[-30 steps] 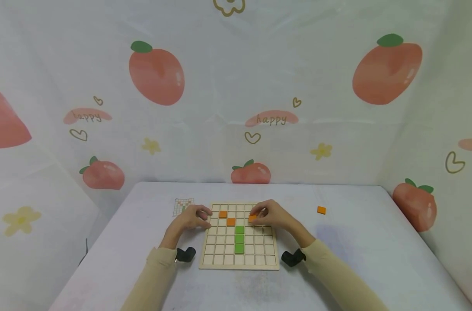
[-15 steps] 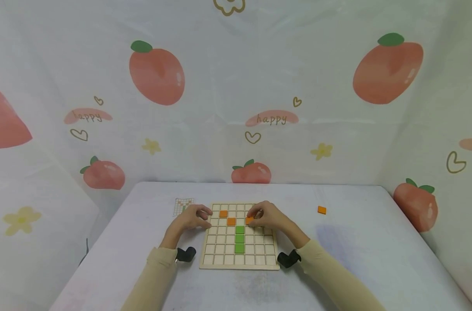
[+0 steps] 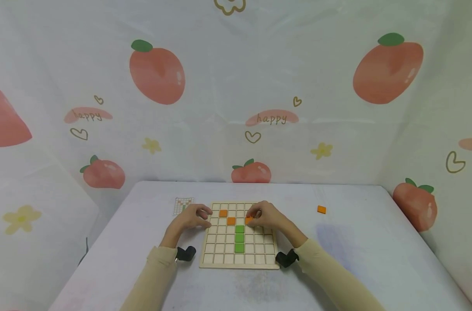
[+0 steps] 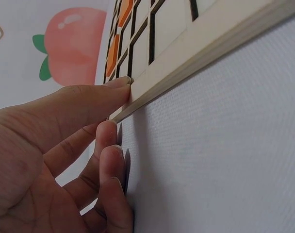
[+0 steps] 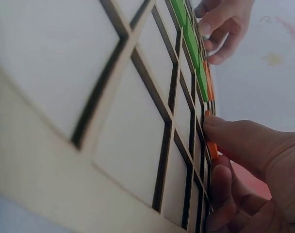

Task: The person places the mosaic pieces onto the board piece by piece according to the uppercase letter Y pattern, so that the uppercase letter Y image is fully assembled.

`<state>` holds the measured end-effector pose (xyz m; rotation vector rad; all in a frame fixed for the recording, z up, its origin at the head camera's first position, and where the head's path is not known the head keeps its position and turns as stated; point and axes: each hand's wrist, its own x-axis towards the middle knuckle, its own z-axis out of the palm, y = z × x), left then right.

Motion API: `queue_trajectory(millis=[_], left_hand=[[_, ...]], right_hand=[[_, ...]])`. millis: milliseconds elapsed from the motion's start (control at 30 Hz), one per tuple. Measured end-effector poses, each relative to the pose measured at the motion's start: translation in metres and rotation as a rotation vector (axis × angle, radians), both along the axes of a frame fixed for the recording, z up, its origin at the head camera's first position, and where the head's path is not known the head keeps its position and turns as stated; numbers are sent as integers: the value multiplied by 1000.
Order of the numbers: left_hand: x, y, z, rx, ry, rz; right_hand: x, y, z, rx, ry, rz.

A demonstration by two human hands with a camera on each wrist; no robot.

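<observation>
On the table lies a wooden grid board (image 3: 239,266). Three green tiles (image 3: 240,238) form a column in it, and two orange tiles (image 3: 231,221) sit diagonally to their upper left. My right hand (image 3: 272,217) pinches another orange tile (image 5: 211,141) between thumb and fingers, at a cell to the upper right of the green column. Whether this tile is fully seated is hidden by the fingers. At the board's left edge, my left hand (image 3: 190,217) grips the rim, the thumb (image 4: 106,94) lying on top and the curled fingers beside it.
A small card (image 3: 183,206) printed with a coloured grid lies beyond my left hand. One loose orange tile (image 3: 321,209) rests on the white table to the right. A patterned cloth (image 3: 212,86) hangs behind the table.
My right hand has shifted slightly left with its orange tile, closer to the green column. The left hand stays at the board's edge.
</observation>
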<state>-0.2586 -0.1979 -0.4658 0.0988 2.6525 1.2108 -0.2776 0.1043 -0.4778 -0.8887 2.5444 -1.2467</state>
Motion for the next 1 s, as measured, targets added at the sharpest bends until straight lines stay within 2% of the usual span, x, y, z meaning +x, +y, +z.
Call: queue_trajectory(millis=[633,767,1000], left_hand=[[-2,-1,-2,-14,2,0],[-2,-1,-3,-12,7,-4],[-1,-1,-2,-14,5,-3]], right_hand=[[0,4,2,-7,-12,19],[0,11,2,-29,-46,9],[-2,40,5,-54,-32,-2]])
